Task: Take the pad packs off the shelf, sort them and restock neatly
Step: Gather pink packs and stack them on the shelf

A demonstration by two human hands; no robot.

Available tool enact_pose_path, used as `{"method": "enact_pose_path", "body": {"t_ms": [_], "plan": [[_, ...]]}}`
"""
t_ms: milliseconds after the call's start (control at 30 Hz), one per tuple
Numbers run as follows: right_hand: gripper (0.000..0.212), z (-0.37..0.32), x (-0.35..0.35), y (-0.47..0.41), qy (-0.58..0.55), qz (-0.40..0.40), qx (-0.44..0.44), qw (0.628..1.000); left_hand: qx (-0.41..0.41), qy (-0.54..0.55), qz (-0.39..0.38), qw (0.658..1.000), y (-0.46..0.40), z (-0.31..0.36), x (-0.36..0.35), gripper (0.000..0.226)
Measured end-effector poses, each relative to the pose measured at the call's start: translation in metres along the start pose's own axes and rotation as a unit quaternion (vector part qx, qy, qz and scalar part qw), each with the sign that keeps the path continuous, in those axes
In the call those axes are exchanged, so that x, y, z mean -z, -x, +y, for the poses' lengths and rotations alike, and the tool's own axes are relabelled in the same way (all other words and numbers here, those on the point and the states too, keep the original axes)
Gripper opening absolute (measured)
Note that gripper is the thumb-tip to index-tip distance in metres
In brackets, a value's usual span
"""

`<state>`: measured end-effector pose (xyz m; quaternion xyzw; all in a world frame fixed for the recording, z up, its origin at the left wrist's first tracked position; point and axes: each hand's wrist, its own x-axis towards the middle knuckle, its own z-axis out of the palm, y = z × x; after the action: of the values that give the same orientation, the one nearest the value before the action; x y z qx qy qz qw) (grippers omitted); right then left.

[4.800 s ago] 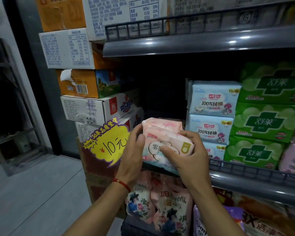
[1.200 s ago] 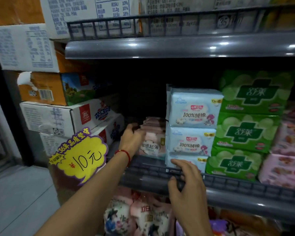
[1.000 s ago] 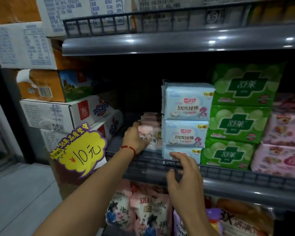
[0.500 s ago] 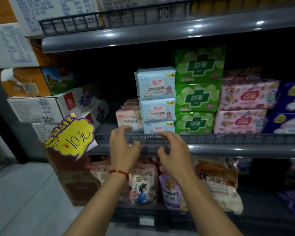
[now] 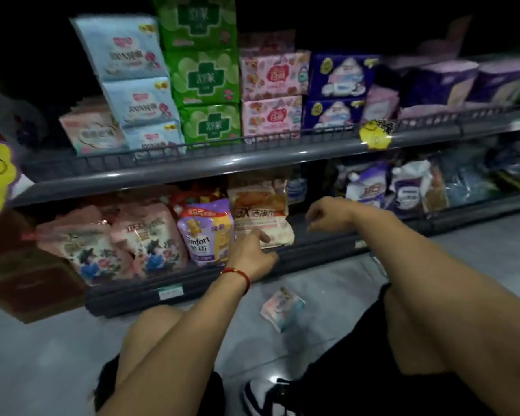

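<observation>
A small pad pack (image 5: 282, 308) lies on the floor (image 5: 327, 283) below the lower shelf (image 5: 192, 288) — apart from both hands. The left hand (image 5: 252, 253) reaches down, fingers loosely curled, holding nothing; the right hand (image 5: 327, 216) hangs loosely curled, empty. Stacked pad packs (image 5: 204, 76) fill the upper shelf (image 5: 222, 163).

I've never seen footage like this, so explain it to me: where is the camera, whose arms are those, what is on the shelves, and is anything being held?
The single picture comes from a camera worn on a person's head, looking down at their own arms while they crouch. The left hand, with a red string bracelet, reaches toward the lower shelf's soft refill bags. The right hand hangs loosely curled. Neither grip holds anything. The upper grey metal shelf carries stacked pad packs: light blue, green, pink. One small pale pack lies on the floor.
</observation>
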<state>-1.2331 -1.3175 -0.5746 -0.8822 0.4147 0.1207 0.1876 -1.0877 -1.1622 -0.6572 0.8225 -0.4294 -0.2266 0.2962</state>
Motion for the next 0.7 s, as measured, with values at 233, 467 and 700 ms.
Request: {"method": "enact_pose_path", "body": {"t_ms": [233, 467, 700], "plan": [[0.041, 0.052, -0.032, 0.001, 0.087, -0.082, -0.004, 0.993, 0.037, -0.124, -0.159, 0.979, -0.017, -0.016, -0.062, 0.029], [0.042, 0.141, -0.079, -0.026, 0.045, -0.208, -0.017, 0.977, 0.152, -0.168, -0.244, 0.943, -0.023, -0.094, -0.162, 0.070], [0.027, 0.289, -0.114, -0.002, -0.016, -0.153, -0.050, 0.987, 0.201, -0.083, -0.198, 0.956, -0.053, -0.136, -0.236, 0.124]]}}
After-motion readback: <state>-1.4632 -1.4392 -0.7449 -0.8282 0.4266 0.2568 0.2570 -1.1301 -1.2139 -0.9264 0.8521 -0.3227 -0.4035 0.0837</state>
